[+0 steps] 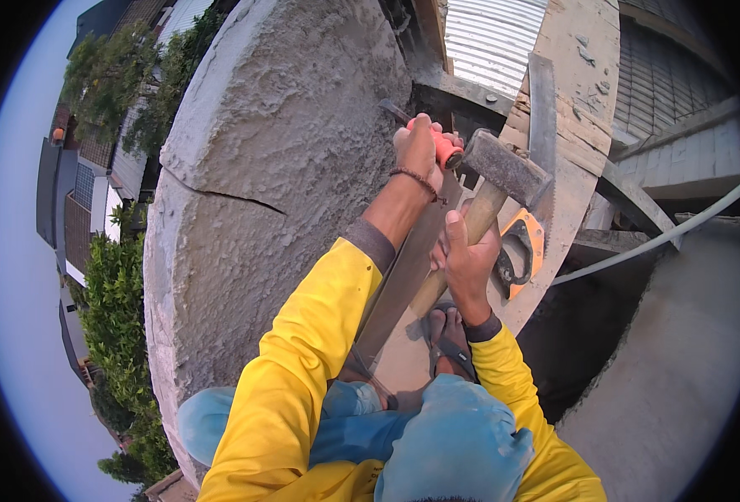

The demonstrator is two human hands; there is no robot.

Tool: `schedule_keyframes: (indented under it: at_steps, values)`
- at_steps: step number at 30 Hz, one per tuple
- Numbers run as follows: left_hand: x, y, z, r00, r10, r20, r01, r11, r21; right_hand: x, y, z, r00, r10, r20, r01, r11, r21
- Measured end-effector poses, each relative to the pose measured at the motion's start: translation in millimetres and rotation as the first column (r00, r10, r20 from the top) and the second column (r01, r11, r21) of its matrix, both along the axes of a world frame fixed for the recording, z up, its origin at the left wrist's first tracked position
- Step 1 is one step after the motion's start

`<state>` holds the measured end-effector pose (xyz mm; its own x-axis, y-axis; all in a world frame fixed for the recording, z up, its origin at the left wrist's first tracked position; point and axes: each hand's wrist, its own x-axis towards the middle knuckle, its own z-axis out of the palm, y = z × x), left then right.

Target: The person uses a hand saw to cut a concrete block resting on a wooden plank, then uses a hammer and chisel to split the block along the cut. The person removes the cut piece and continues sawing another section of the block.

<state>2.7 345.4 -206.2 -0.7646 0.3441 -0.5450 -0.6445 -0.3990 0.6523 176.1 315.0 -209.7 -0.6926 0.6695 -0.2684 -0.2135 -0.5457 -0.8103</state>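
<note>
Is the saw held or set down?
Set down: the saw lies on the plank, while the left hand holds the chisel and the right hand the hammer.

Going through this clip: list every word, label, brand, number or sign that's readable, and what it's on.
Readable text: none.
Orange-and-black saw handle: no lettering can be made out.
Hammer and red-handled chisel: none readable.
Yellow sleeve: a tiny dark mark near the cuff, too small to tell whether it is print.
</note>
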Motion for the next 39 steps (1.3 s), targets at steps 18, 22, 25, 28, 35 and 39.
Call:
schedule_keyframes:
  at_steps: [18, 22, 25, 28, 35, 39]
  values:
    - [-39.1, -15.5, 29.2, 0.995, 0.078, -0.063, -0.068, 0.987, 0.146, -42.1, -3.5, 30.0, 0.897, -0.103, -0.43, 0.253, 0.917, 0.309]
    - [-49.3, -15.8, 25.9, 0.999, 0.011, -0.047, -0.005, 0.992, 0.13, -32.7, -4.1, 9.1, 0.988, -0.025, 0.155, -0.053, 0.877, 0.477]
    - [-49.5, -16.1, 27.1, 0.998, 0.035, -0.051, -0.027, 0.991, 0.133, -12.7, -5.8, 12.8, 1.0, -0.014, -0.001, 0.014, 0.956, 0.292]
    - [-47.3, -17.5, 33.1, 0.994, 0.11, -0.014, -0.104, 0.967, 0.231, -13.8, -7.8, 26.9, 0.893, -0.175, -0.414, 0.285, 0.933, 0.22]
    - [-57.2, -15.4, 36.3, 0.998, 0.026, 0.055, -0.034, 0.988, 0.149, -51.1, 5.5, 24.4, 0.988, -0.15, 0.031, 0.078, 0.664, 0.743]
    - [-65.7, -14.0, 27.6, 0.976, 0.085, 0.199, -0.138, 0.954, 0.266, -28.5, 5.1, 19.0, 1.0, -0.013, 0.007, 0.008, 0.857, 0.516]
